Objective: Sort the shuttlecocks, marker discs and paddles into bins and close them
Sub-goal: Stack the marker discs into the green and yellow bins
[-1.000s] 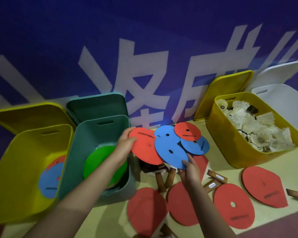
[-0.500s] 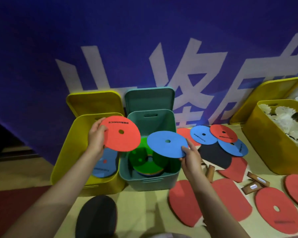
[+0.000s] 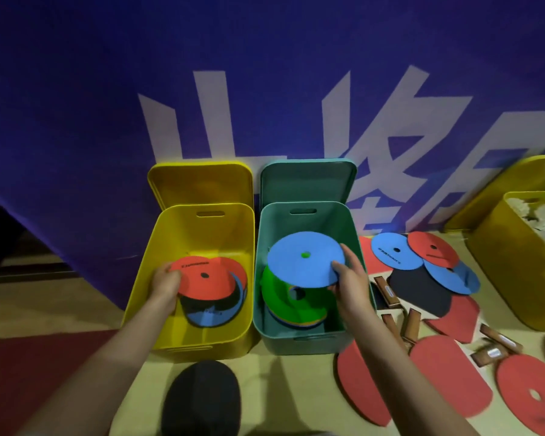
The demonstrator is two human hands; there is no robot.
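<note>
The left hand [image 3: 166,286] pinches a red marker disc [image 3: 206,276] by its rim, low inside the yellow bin [image 3: 202,344]. The right hand [image 3: 348,286] pinches a blue marker disc [image 3: 306,259] at its edge over the teal bin [image 3: 296,341]. Both discs look thin, light and bendy, so an edge grip suits them; more discs and paddles [image 3: 450,372] wait on the counter [image 3: 296,388].

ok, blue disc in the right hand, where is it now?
Head view, centre: blue disc pinched by the right hand over the open teal bin.

Two bins [image 3: 202,338] side by side (lids [image 3: 202,184] behind), paddles [image 3: 447,372] right.
</note>
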